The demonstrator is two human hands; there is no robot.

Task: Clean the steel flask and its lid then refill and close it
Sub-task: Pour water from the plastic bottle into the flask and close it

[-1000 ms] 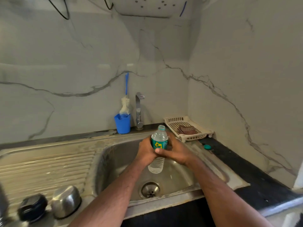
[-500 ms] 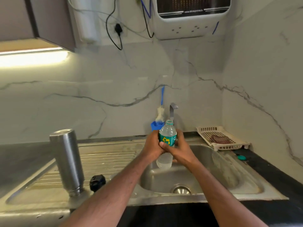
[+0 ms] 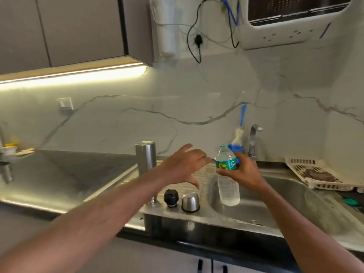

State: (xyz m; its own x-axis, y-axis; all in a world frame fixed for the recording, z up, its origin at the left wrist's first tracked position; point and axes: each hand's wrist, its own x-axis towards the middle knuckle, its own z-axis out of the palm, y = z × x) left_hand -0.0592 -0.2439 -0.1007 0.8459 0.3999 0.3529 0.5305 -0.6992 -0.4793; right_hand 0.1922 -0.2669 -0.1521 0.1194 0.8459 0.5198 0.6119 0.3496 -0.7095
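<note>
Right hand (image 3: 243, 170) grips a plastic bottle (image 3: 227, 176) with a green label, writing too blurry to read, over the sink (image 3: 295, 194), left hand (image 3: 183, 166) spread open just right of the upright steel flask (image 3: 146, 160) on the steel drainboard (image 3: 126, 180), marble wall behind.

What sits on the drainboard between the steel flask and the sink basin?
In the head view, the black stopper and the steel cap stand side by side between the steel flask and the sink basin.

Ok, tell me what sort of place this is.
Most likely a home kitchen: a steel sink with a tap set in a dark counter, cabinets above with a strip light, and a dish rack.
</note>
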